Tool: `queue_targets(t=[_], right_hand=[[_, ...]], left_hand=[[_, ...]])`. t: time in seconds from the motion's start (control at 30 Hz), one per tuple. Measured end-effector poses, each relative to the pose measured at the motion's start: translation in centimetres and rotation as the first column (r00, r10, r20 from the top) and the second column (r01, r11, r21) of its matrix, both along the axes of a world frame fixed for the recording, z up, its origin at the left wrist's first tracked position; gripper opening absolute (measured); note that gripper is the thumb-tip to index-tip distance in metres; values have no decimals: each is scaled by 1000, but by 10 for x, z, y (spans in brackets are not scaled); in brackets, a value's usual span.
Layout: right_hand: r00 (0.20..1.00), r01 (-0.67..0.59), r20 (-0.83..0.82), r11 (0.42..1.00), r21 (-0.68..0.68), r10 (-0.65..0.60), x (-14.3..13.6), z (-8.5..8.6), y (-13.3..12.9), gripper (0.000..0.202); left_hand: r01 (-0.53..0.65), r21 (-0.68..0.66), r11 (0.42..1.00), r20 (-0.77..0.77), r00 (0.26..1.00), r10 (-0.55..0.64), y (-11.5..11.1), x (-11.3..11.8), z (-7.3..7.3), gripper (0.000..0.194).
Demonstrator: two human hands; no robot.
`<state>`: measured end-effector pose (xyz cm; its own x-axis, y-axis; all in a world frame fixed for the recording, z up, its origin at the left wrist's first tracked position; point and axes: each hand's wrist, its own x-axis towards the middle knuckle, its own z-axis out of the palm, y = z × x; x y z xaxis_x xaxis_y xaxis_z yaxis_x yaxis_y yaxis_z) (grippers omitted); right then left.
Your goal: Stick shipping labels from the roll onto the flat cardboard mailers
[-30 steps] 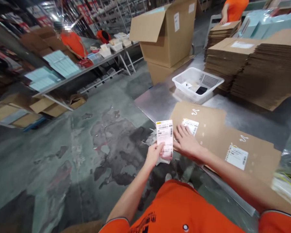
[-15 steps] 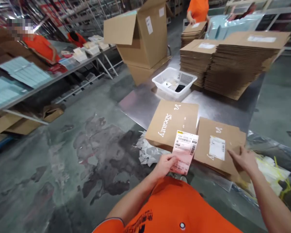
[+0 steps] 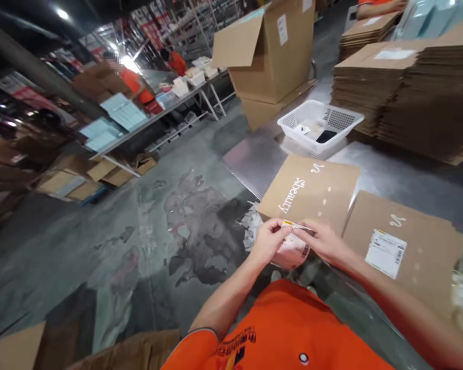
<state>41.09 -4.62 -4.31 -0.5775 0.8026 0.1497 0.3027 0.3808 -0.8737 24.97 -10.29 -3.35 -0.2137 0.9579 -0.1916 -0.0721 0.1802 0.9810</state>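
Two bare hands meet in front of your orange shirt (image 3: 289, 329), both pinching the top end of a printed shipping label (image 3: 291, 252). Your left hand (image 3: 269, 240) grips the label's left side between thumb and fingers, and your right hand (image 3: 324, 240) pinches the right side at the same end. The label hangs below your fingers, its lower part curved, with a yellow mark at the top and a barcode toward the right. It is just off the near edge of the steel table (image 3: 247, 159), close to the cardboard box (image 3: 316, 185) printed "beauty" in white.

Right of that box lies a labelled cardboard package (image 3: 428, 246), with a white barcode label (image 3: 386, 253) stuck on its upper face. Torn paper scraps (image 3: 251, 226) show at the left of the printed box's near corner. Farther back on the table sits a white perforated plastic basket (image 3: 319, 146), holding a flat black item (image 3: 326, 136) and some pale pieces. Tall stacks of flattened cardboard (image 3: 428, 97) rise to its right, and a large open carton (image 3: 289, 72) stands to its far left. At the far left, a person in orange (image 3: 137, 85) is behind a long table (image 3: 165, 110) bearing pale blue boxes (image 3: 125, 112).
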Motion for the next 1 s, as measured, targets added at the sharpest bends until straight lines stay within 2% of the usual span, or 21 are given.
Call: queue_targets(t=[0.1,0.2,0.27,0.3,0.4,0.47,0.53,0.63,0.7,0.77,0.83,0.9,0.93,1.0], right_hand=[[998,43,36,995,95,-46,-9,-7,14,30],[983,154,69,964,216,-172,-11,-18,56,31],[946,243,124,907,344,-301,-9,-25,94,29],[920,250,181,877,411,-347,-8,-28,111,27],[815,172,395,829,533,-423,-7,-31,142,25],[752,170,457,810,562,-475,-13,-32,141,30],[747,168,453,798,579,-486,-26,-34,129,38],[804,20,479,822,569,-351,-42,-42,113,49],[809,-114,543,846,521,-225,-44,-48,114,55],[790,-167,589,864,475,-172,-41,-53,118,58],[775,-105,588,870,481,-232,-42,-55,115,61],[770,-51,564,852,521,-298,-54,-57,98,65],[783,-87,557,839,536,-275,-62,-58,85,67],[822,-254,556,794,552,-123,-74,-60,59,67]], left_hand=[[-73,-55,996,-88,994,68,19,-10,-15,39],[-70,-93,993,-116,992,59,20,-29,-46,41],[-20,-175,984,-62,998,10,7,-44,-67,37],[14,-235,972,-29,999,-21,-3,-52,-77,37],[81,-371,925,30,997,-75,-32,-72,-94,42],[57,-341,938,13,998,-56,-43,-80,-92,42],[-17,-201,980,-16,1000,14,-43,-87,-79,39],[-170,15,985,25,985,169,-38,-98,-49,34],[-220,78,972,92,973,213,-40,-107,-31,31],[-259,108,960,136,960,244,-44,-117,-20,27],[-334,111,936,161,936,314,-39,-124,-18,27],[-381,95,920,166,917,363,-21,-126,-23,30],[-370,86,925,149,923,355,-8,-125,-28,32],[-271,85,959,70,962,265,18,-121,-38,36]])
